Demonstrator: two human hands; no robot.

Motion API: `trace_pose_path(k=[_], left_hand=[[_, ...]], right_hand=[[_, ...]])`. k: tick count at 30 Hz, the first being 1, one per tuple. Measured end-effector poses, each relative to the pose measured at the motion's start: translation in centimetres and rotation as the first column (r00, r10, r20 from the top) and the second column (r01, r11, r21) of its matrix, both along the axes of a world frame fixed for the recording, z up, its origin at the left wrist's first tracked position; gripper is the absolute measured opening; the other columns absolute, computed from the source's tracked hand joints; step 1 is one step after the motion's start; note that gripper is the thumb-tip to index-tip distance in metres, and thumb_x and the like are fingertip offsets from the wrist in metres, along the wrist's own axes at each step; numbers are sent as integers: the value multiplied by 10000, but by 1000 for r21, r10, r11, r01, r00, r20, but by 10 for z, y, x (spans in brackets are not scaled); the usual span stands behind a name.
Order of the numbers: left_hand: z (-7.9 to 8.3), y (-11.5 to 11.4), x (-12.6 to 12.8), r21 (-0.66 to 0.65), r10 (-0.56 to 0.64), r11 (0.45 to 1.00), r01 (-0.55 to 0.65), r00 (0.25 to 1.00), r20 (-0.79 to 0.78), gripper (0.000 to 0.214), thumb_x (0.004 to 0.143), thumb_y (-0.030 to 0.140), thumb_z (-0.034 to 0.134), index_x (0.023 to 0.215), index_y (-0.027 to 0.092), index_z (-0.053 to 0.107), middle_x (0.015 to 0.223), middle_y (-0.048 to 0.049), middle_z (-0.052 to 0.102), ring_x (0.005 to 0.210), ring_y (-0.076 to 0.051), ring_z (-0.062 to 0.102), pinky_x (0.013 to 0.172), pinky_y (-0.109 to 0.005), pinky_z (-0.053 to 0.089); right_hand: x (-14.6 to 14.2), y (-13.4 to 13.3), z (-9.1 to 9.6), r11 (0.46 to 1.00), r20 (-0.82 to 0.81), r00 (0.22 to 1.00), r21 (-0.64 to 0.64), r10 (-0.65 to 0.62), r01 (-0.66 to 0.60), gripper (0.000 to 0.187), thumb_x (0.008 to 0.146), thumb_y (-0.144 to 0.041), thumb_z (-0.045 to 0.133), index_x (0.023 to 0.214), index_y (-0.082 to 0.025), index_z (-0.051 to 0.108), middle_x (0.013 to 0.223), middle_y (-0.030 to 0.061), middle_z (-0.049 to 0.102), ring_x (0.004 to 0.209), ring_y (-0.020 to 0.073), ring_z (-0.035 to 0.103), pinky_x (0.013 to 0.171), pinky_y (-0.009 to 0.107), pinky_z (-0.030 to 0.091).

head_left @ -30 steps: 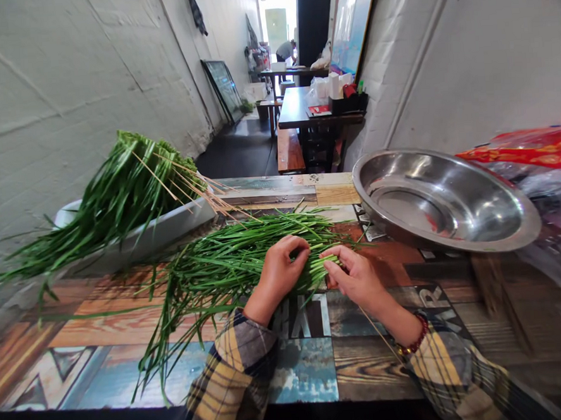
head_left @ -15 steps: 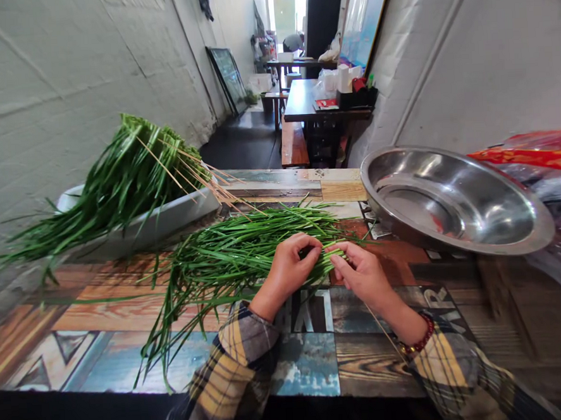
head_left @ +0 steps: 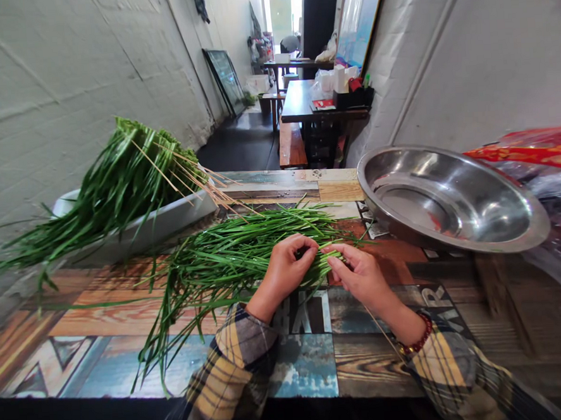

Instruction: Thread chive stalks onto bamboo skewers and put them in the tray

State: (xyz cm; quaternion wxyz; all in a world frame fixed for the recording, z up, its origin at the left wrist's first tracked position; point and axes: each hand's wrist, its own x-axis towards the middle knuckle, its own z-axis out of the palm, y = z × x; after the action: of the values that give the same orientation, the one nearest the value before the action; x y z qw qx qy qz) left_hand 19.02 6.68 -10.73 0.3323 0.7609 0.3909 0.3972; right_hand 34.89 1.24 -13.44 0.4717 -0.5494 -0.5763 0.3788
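Note:
Loose garlic chives [head_left: 235, 244] lie across the wood-patterned table, their pale stem ends toward the right. My left hand [head_left: 288, 264] rests over these stems, thumb and forefinger pinched together at a chive's end; the tips partly hide it. Close by on the right, my right hand [head_left: 358, 272] is closed on a thin bamboo skewer [head_left: 379, 324], whose shaft runs back under the wrist. Pale stems show at its fingertips, nearly touching the left hand's. At the left, a thick stack of skewered chives [head_left: 130, 168] leans in a white tray [head_left: 167, 220], with several skewers sticking out.
A wide steel basin [head_left: 451, 199] stands tilted at the right, beside red and clear plastic packaging [head_left: 543, 156]. The patterned table [head_left: 309, 366] extends to my front edge. Farther back are a dark table [head_left: 297, 101], a bench [head_left: 292, 144] and a framed panel [head_left: 225, 80] against the wall.
The view has shifted slightly, so everything sits a little farther left. My hands keep nearly the same pinched pose over the chive stems.

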Motion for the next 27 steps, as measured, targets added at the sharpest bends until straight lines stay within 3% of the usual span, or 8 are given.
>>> trace_pose_path(k=[14,20,27], left_hand=[[-4,1,-1,78,-39,996,40,999,-11,130,819,131,571,726,156,660,705,-11,649,671,-120,573,645,-225,418],[-5,1,-1,100,-38,994,39,999,-10,123,816,125,573,727,160,651,715,-12,645,681,-122,570,665,-233,425],[-6,1,-1,99,-40,994,41,999,-11,115,815,132,571,728,162,640,718,-11,632,690,-126,568,677,-238,430]], right_hand=[[-1,0,1,1000,-31,999,-27,-12,11,252,848,-323,541,1008,-144,616,509,-55,506,396,82,426,374,192,317],[-2,-1,5,1000,-42,999,-12,-18,17,411,851,-293,546,1235,-150,518,523,-71,509,389,83,419,381,197,332],[-4,-2,6,1000,-64,998,-8,-6,5,323,858,-305,535,1145,-158,539,523,-72,499,396,83,432,386,197,323]])
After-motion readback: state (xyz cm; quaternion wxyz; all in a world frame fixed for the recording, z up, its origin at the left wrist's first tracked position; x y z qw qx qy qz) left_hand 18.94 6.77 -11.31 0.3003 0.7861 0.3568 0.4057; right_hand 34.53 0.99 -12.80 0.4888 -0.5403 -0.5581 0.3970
